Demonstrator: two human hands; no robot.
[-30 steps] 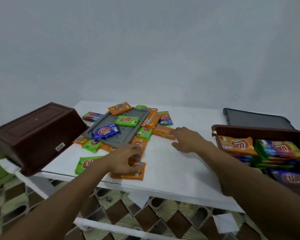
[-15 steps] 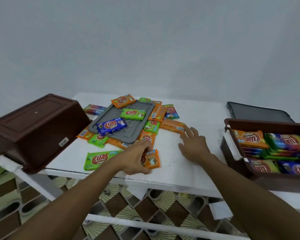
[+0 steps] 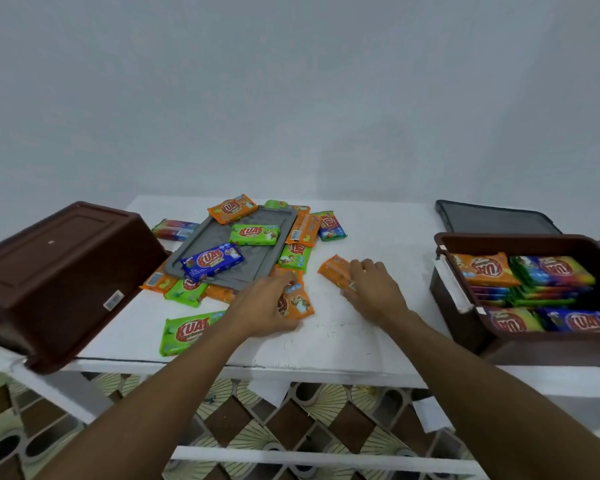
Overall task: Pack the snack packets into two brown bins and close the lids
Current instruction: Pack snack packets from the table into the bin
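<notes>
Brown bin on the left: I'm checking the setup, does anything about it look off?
Yes. The left brown bin is turned over, base up and tilted, hanging past the table edge. A gray lid lies amid loose packets.

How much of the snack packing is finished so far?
Partly. The right bin already holds many packets, lid off. The left hand grips an orange packet; the right hand touches another orange packet. Loose packets lie around the grey lid, the left bin sits overturned, neither bin closed.
</notes>
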